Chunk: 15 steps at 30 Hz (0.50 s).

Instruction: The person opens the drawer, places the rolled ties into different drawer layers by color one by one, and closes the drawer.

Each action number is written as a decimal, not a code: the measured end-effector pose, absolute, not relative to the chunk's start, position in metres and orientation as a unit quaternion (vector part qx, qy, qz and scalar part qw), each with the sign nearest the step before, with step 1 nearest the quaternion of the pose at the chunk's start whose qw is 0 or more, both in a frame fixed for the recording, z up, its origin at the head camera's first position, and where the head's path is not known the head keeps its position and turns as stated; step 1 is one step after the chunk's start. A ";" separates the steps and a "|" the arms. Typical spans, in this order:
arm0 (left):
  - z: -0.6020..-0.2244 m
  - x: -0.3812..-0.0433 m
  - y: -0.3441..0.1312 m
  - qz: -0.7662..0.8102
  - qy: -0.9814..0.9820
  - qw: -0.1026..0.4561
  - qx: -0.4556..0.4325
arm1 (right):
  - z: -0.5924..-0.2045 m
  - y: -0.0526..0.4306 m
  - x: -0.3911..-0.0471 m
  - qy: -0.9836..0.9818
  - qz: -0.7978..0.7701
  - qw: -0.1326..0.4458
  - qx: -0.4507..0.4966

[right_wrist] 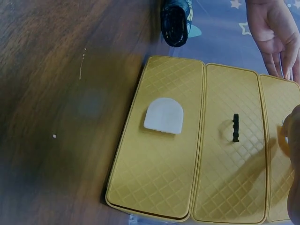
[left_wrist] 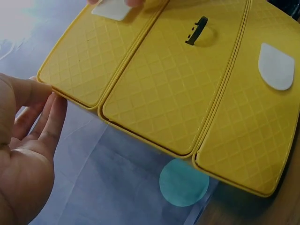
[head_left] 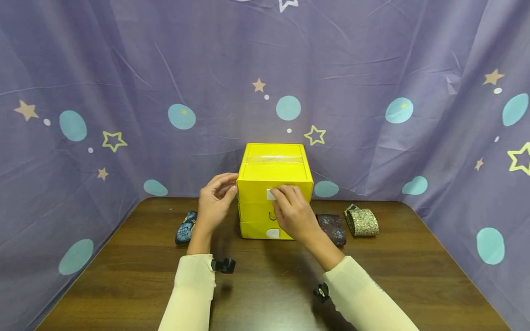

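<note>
A bright yellow, three-drawer plastic box stands near the back edge of a dark brown wooden table, about midway between the back corners, its drawers all closed. A person's right hand, fingers curled and drawn together, pinches the flat white tab on the top drawer. The left hand is loosely spread, thumb and fingers apart, its tips touching the box's upper left front edge. A thin, curved black handle juts from the middle drawer, and a rounded white tab marks the bottom one. Clear tape crosses the lid. Left of the box, toward the table's back left corner, lies a dark blue floral cloth roll; on the right are a dark brown flowered cloth roll, just beside the box, and a gold patterned cloth roll, nearer the back right corner. Cream sleeves cover the forearms, a small black device at each wrist. Behind hangs a purple curtain printed with stars and teal dots.
</note>
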<state>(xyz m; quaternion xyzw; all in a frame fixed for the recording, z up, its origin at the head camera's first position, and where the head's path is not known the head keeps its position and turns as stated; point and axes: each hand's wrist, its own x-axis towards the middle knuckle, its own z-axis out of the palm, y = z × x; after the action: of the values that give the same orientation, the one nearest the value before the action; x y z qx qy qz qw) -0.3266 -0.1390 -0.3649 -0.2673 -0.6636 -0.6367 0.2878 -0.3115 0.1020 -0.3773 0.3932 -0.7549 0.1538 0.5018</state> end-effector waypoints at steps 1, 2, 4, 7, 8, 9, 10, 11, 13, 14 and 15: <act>-0.365 -0.326 -0.138 -0.638 -0.662 0.288 -0.267 | -0.377 0.101 -0.312 -0.755 0.152 0.502 0.393; -0.365 -0.326 -0.138 -0.640 -0.659 0.290 -0.267 | -0.376 0.100 -0.312 -0.757 0.149 0.501 0.392; -0.365 -0.325 -0.137 -0.643 -0.656 0.293 -0.267 | -0.374 0.098 -0.313 -0.760 0.139 0.500 0.392; -0.365 -0.325 -0.136 -0.644 -0.655 0.293 -0.267 | -0.372 0.096 -0.313 -0.763 0.120 0.501 0.391; -0.365 -0.325 -0.135 -0.643 -0.655 0.292 -0.267 | -0.371 0.096 -0.314 -0.763 0.113 0.503 0.391; -0.365 -0.325 -0.135 -0.642 -0.656 0.292 -0.268 | -0.370 0.095 -0.314 -0.763 0.103 0.504 0.390; -0.365 -0.324 -0.134 -0.641 -0.657 0.291 -0.268 | -0.369 0.095 -0.314 -0.764 0.092 0.506 0.390; -0.365 -0.325 -0.134 -0.641 -0.658 0.291 -0.267 | -0.368 0.094 -0.314 -0.765 0.081 0.507 0.389; -0.365 -0.324 -0.134 -0.641 -0.658 0.293 -0.264 | -0.367 0.094 -0.314 -0.766 0.062 0.508 0.389; -0.365 -0.324 -0.134 -0.641 -0.658 0.294 -0.263 | -0.366 0.094 -0.314 -0.766 0.054 0.508 0.390; -0.366 -0.324 -0.134 -0.641 -0.658 0.295 -0.263 | -0.366 0.094 -0.314 -0.766 0.046 0.508 0.391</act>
<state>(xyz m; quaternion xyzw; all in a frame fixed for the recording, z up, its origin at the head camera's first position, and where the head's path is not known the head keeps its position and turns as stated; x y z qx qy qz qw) -0.3242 -0.1345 -0.3656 -0.2632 -0.6579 -0.6411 0.2949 -0.3142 0.0939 -0.3656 0.3906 -0.7663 0.0456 0.5081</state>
